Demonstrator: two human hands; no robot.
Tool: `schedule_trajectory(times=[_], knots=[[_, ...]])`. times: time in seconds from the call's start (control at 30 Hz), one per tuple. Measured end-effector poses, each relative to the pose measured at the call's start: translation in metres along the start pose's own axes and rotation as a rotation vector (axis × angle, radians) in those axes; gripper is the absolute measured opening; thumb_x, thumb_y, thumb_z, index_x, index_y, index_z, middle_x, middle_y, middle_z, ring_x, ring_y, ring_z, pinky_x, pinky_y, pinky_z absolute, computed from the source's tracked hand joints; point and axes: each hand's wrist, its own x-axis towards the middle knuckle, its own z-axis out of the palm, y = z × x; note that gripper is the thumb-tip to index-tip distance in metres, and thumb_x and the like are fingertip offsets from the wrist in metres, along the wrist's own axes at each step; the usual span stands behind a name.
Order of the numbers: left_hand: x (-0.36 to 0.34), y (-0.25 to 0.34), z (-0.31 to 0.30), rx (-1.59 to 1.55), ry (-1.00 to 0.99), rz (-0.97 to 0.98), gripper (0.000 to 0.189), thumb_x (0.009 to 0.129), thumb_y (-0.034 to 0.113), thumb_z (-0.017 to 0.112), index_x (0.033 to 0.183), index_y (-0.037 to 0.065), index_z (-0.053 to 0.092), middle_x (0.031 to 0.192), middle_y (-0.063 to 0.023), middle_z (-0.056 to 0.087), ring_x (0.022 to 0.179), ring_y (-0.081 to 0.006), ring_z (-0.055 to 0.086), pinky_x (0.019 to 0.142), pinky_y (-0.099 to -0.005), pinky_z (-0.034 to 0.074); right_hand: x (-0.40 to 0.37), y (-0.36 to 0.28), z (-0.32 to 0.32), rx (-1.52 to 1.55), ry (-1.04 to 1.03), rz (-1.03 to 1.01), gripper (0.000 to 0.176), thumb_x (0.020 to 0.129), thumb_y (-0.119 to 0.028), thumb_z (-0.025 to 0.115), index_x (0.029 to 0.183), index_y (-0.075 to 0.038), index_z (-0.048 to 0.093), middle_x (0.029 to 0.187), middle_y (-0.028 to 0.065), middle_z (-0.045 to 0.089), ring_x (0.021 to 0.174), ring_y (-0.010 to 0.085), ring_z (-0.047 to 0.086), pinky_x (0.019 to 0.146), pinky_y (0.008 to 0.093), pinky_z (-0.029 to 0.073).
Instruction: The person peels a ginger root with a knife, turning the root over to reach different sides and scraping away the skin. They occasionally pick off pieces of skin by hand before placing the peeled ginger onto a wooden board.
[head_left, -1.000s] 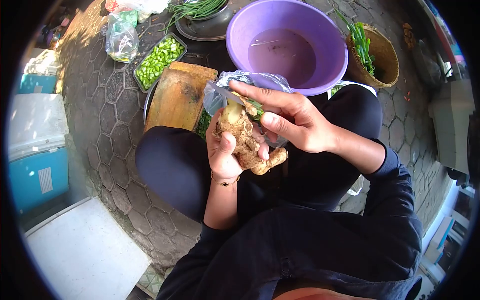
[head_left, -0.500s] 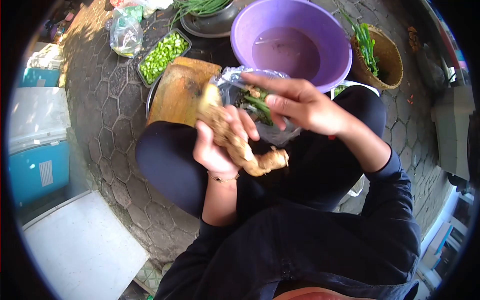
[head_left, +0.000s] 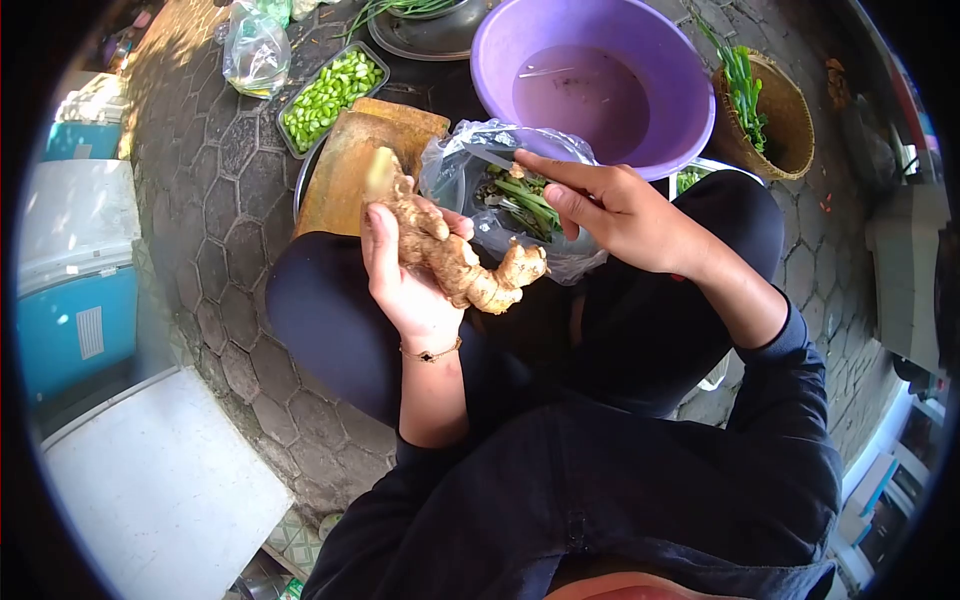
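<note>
My left hand [head_left: 415, 300] is wrapped around a large, knobbly ginger root [head_left: 455, 265], held above my lap. The root's upper tip is pale and blurred, while the rest keeps its brown skin. In my right hand [head_left: 635, 215] is a knife [head_left: 492, 159], its thin blade pointing left with my index finger stretched along it. Most of the handle is hidden in the palm. Blade and ginger are apart. Just beyond the ginger, a clear plastic bag [head_left: 440, 165] lies open with green trimmings and scraps [head_left: 525, 200] inside.
A wooden cutting board [head_left: 345, 170] lies beyond my left knee. Behind it stands a tray of chopped green vegetables [head_left: 335, 100]. A purple basin [head_left: 690, 110] holds murky water. At right is a woven basket [head_left: 790, 130] with leafy greens; a white lid [head_left: 170, 480] is at lower left.
The ginger has shifted left and upward and turned so more of its side shows. My right hand has moved slightly right, and the knife blade shows more clearly.
</note>
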Motion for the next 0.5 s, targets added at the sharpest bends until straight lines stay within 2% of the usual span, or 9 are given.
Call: schedule_trajectory(times=[0.07,0.2,0.27,0.3,0.33,0.37,0.4,0.47,0.5], knots=[[-0.002,-0.001,0.006,0.187,0.051,0.005,0.044,0.098,0.036,0.041,0.115,-0.004,0.050,0.079,-0.0082,0.057,0.066,-0.0207,0.059,0.061,-0.0307,0.049,-0.002,-0.010,-0.003,0.071,0.012,0.162,0.044,0.097,-0.023,0.049,0.135,-0.002,0.044,0.069,0.0067,0.056,0.063,0.0099,0.052,0.062,0.0286,0.046],[-0.004,-0.004,0.009,0.298,-0.042,-0.074,0.039,0.096,0.032,0.042,0.110,-0.004,0.052,0.078,-0.0089,0.058,0.067,-0.0208,0.061,0.061,-0.0304,0.049,-0.002,-0.009,-0.003,0.150,0.037,0.139,0.047,0.098,-0.027,0.047,0.137,-0.001,0.041,0.065,0.0045,0.052,0.061,0.0092,0.049,0.059,0.0272,0.044],[-0.005,-0.007,0.011,0.330,-0.032,-0.085,0.039,0.096,0.032,0.042,0.109,-0.004,0.052,0.076,-0.0092,0.057,0.065,-0.0202,0.059,0.060,-0.0294,0.048,-0.002,-0.009,-0.002,0.301,0.040,0.057,0.045,0.098,-0.024,0.046,0.139,-0.007,0.040,0.065,0.0012,0.050,0.059,0.0077,0.046,0.059,0.0251,0.043],[-0.004,-0.008,0.011,0.276,-0.088,-0.108,0.034,0.095,0.029,0.044,0.105,-0.002,0.052,0.073,-0.0088,0.056,0.062,-0.0188,0.059,0.059,-0.0287,0.048,-0.002,-0.012,-0.002,0.300,0.044,0.056,0.045,0.098,-0.024,0.046,0.139,-0.007,0.040,0.065,0.0012,0.050,0.059,0.0077,0.046,0.059,0.0251,0.043],[-0.004,-0.009,0.011,0.222,-0.142,-0.132,0.028,0.095,0.026,0.047,0.101,-0.001,0.052,0.070,-0.0083,0.056,0.060,-0.0173,0.058,0.059,-0.0280,0.048,-0.003,-0.018,-0.001,0.445,0.037,0.054,0.043,0.099,-0.022,0.045,0.140,-0.010,0.040,0.070,0.0003,0.051,0.059,0.0070,0.045,0.061,0.0241,0.043],[-0.006,-0.010,0.012,0.221,-0.130,-0.153,0.032,0.095,0.029,0.042,0.101,-0.001,0.052,0.070,-0.0092,0.055,0.057,-0.0175,0.055,0.057,-0.0287,0.046,-0.003,-0.021,-0.001,0.590,0.029,0.050,0.042,0.099,-0.020,0.044,0.141,-0.013,0.040,0.074,-0.0007,0.052,0.060,0.0062,0.043,0.062,0.0232,0.043],[-0.007,-0.012,0.011,0.221,-0.131,-0.153,0.032,0.095,0.029,0.042,0.101,-0.001,0.052,0.070,-0.0092,0.055,0.057,-0.0175,0.055,0.057,-0.0287,0.046,-0.002,-0.019,0.002,0.590,0.030,0.050,0.042,0.099,-0.020,0.044,0.141,-0.013,0.040,0.074,-0.0007,0.052,0.060,0.0062,0.043,0.062,0.0232,0.043],[-0.008,-0.013,0.007,-0.030,-0.126,-0.272,0.038,0.096,0.033,0.038,0.101,-0.001,0.053,0.070,-0.0096,0.053,0.059,-0.0197,0.054,0.055,-0.0298,0.044,0.001,-0.013,0.008,0.485,0.079,-0.121,0.042,0.100,-0.016,0.043,0.142,-0.019,0.039,0.082,-0.0010,0.053,0.061,0.0054,0.043,0.064,0.0228,0.043],[-0.009,-0.013,0.012,-0.098,-0.112,-0.286,0.041,0.096,0.036,0.035,0.100,-0.001,0.054,0.071,-0.0091,0.051,0.058,-0.0205,0.051,0.053,-0.0297,0.041,0.000,-0.013,0.007,0.497,0.031,-0.087,0.042,0.100,-0.015,0.041,0.142,-0.018,0.038,0.091,-0.0002,0.054,0.062,0.0055,0.044,0.065,0.0228,0.044]])
